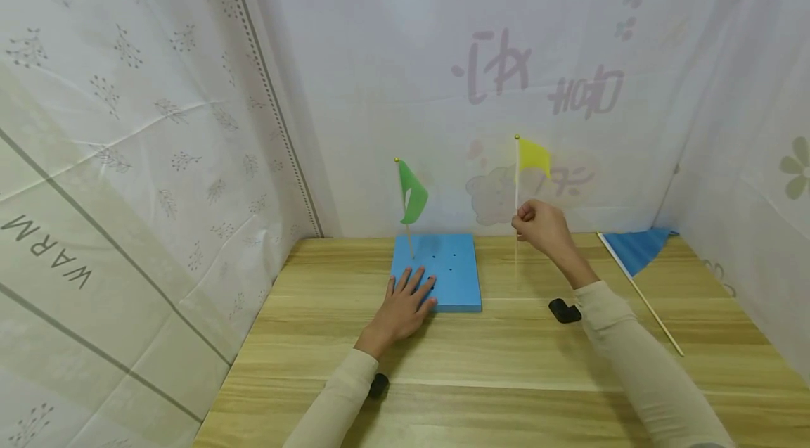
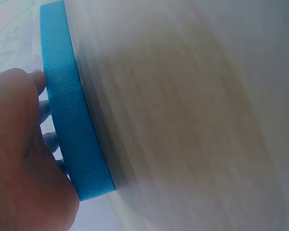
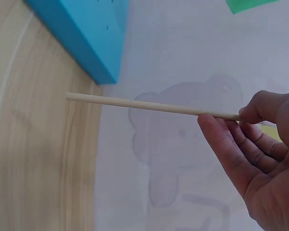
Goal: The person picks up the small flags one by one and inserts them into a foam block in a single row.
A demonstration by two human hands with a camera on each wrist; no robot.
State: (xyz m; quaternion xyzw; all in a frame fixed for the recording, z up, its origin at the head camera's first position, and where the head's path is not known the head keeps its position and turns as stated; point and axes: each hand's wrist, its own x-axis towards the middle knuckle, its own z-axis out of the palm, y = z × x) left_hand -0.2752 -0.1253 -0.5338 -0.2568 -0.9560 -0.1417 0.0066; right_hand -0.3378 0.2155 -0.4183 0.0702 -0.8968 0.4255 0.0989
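The right hand (image 1: pixel 543 224) pinches the thin stick of a yellow flag (image 1: pixel 533 155) and holds it upright in the air, to the right of the blue foam block (image 1: pixel 451 272). The left hand (image 1: pixel 405 304) lies flat with straight fingers on the block's near left corner. A green flag (image 1: pixel 412 193) stands stuck in the block on the wooden worktop (image 1: pixel 506 363).

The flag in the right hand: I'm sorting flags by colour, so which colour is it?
Yellow flag, pinched by the right hand; clearest in the head view.
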